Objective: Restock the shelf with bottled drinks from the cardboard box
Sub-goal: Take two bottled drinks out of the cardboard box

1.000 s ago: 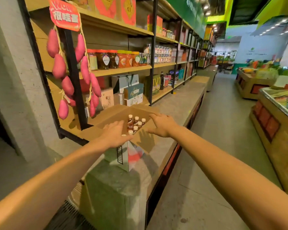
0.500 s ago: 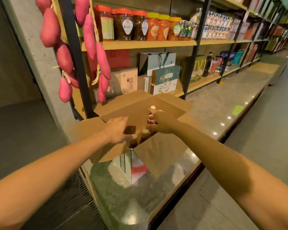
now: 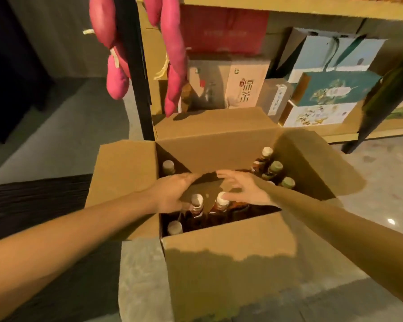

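An open cardboard box (image 3: 230,247) stands on a grey stone counter, its flaps folded outward. Inside are several brown bottled drinks with pale caps: one pair near the front (image 3: 197,201), one at the front left corner (image 3: 175,227), one at the back left (image 3: 168,165) and a group at the back right (image 3: 275,166). My left hand (image 3: 172,194) reaches into the box from the left with its fingers stretched over the bottles. My right hand (image 3: 244,189) comes in from the right with fingers spread, its thumb beside a capped bottle (image 3: 222,199). Neither hand grips a bottle.
Behind the box runs the low wooden shelf (image 3: 323,135), which holds a tea carton (image 3: 244,87) and teal gift boxes (image 3: 335,91). Pink sweet-potato decorations (image 3: 172,66) hang by a black shelf post (image 3: 135,66). The stone counter (image 3: 142,275) continues to the right.
My head has tilted down and come closer to the box. Both hands have gone from the box rim to inside it, above the bottle caps.
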Motion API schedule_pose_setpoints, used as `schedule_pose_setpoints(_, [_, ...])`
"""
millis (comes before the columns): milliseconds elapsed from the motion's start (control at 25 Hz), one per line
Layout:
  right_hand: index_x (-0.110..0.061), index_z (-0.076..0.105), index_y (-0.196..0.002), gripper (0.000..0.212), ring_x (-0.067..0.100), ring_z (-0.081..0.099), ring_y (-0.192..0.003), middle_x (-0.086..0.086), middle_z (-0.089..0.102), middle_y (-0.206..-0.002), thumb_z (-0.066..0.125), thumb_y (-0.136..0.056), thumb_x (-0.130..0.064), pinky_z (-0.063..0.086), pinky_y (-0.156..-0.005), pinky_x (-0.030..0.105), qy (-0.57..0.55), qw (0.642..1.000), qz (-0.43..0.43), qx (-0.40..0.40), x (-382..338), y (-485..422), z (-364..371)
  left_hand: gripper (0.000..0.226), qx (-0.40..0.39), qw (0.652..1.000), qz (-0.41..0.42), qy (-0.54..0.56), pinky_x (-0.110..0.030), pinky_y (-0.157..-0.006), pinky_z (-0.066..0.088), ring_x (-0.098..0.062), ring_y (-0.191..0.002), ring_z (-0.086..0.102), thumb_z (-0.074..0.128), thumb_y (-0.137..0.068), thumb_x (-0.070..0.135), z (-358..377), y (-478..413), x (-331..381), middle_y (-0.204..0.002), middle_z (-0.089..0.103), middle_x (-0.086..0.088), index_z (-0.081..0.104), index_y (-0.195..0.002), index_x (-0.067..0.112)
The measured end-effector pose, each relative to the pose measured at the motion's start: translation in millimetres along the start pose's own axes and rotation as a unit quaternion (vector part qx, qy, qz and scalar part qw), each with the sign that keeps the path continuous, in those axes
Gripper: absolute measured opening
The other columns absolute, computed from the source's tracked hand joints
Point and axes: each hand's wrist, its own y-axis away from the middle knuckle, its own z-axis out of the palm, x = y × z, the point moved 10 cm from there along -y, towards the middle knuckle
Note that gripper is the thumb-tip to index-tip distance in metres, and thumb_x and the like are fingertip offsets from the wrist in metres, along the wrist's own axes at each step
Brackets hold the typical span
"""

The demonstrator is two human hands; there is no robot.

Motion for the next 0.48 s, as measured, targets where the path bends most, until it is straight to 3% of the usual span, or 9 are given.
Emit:
schedule_pose_setpoints(160, [-0.016, 0.023, -0.147, 0.074, 0.014, 0.035, -0.137, 0.002, 0.033, -0.151, 0.065, -0.086, -0.014, 0.032, -0.101, 0.014, -0.037, 0.992, -0.042, -0.111, 18.2, -20.2, 22.8, 0.087, -0.014, 0.997, -0.061, 0.052, -0.024, -0.106, 0.033, -0.015, -0.132, 0.041, 0.074, -0.078, 0.029, 9.4, -10.7, -2.8, -0.146, 0.042, -0.001, 0.023, -0.148, 0.018])
schedule_pose_setpoints(280, [-0.017, 0.027, -0.146, 0.076, 0.011, 0.035, -0.136, 0.000, 0.035, -0.150, 0.069, -0.083, -0.015, 0.029, -0.103, 0.014, -0.056, 0.991, -0.062, -0.109, 29.9, -35.0, 20.1, 0.088, -0.039, 0.981, -0.115, 0.150, -0.023, -0.100, 0.040, -0.016, -0.125, 0.048, 0.078, -0.075, 0.022, 30.0, -17.7, -2.5, -0.138, 0.048, 0.001, 0.026, -0.146, 0.017])
schedule_pose_setpoints(480, [-0.017, 0.036, -0.142, 0.071, 0.012, 0.040, -0.133, 0.000, 0.042, -0.145, 0.072, -0.080, -0.012, 0.031, -0.107, 0.022, -0.084, 0.985, -0.050, -0.143, 42.5, -50.1, 35.4, 0.081, -0.031, 0.942, -0.240, 0.231, -0.030, -0.108, 0.037, -0.018, -0.129, 0.044, 0.080, -0.072, 0.025, 67.6, -22.7, -30.8, -0.139, 0.047, -0.003, 0.038, -0.141, 0.017])
